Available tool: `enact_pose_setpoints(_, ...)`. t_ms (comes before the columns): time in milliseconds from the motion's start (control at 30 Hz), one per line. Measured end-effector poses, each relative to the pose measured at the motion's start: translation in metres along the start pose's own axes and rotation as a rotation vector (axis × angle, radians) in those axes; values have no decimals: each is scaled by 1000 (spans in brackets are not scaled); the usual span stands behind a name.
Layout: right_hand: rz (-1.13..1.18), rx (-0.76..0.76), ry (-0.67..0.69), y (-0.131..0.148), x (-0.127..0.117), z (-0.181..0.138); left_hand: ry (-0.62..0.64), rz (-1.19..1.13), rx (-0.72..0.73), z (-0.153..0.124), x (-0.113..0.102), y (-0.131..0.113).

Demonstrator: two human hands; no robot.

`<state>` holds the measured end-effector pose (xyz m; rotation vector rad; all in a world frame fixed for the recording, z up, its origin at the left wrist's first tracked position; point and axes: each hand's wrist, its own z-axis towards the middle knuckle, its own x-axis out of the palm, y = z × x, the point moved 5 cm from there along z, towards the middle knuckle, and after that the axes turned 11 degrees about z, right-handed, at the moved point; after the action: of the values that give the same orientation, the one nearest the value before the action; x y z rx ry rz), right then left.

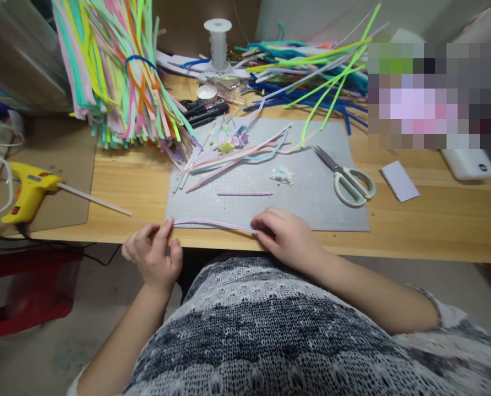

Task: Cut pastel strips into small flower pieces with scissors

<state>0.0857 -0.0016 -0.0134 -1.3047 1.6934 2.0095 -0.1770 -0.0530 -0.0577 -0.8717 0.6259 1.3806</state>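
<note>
A lilac pipe cleaner [214, 223] stretches between my two hands along the front edge of the grey cutting mat [229, 212]. My left hand [157, 253] pinches its left end, just off the mat's corner. At the other end, the fingers of my right hand [284, 234] are closed around it. Just beyond lies a short cut lilac piece [244, 193]. Farther back on the mat are a loose bunch of pastel pipe cleaners [237, 157], small purple and yellow flower shapes [233, 140] and a little heap of pale clippings [282, 175].
Scissors [344, 179] rest at the mat's right, blades apart. A yellow glue gun [34, 190] with a glue stick lies far left. Bundled pipe cleaners [113, 71] stand back left; more [311, 71] are piled back right. A white spool [218, 44], black markers [206, 113] and white card [399, 181] are also there.
</note>
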Motion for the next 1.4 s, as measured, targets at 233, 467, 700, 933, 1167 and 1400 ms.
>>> enact_pose_setpoints(233, 34, -43, -9, 3, 3, -2, -32, 57, 29, -1, 2, 0)
enact_pose_setpoints(467, 37, 4, -9, 1, 1, 5, -20, 59, 46, 0, 0, -2)
enact_pose_setpoints(700, 60, -3, 11, 9, 2, 3, -33, 61, 48, 0, -1, -3)
enact_pose_setpoints(933, -1, -40, -15, 2, 9, 9, 6, 52, 41, -1, 0, 0)
enact_pose_setpoints(1167, -66, -56, 16, 2, 7, 13, 53, 77, 8, 0, -1, -1)
enact_pose_setpoints(1400, -66, -102, -31, 3, 8, 8, 31, 90, 57, 2, -5, -5)
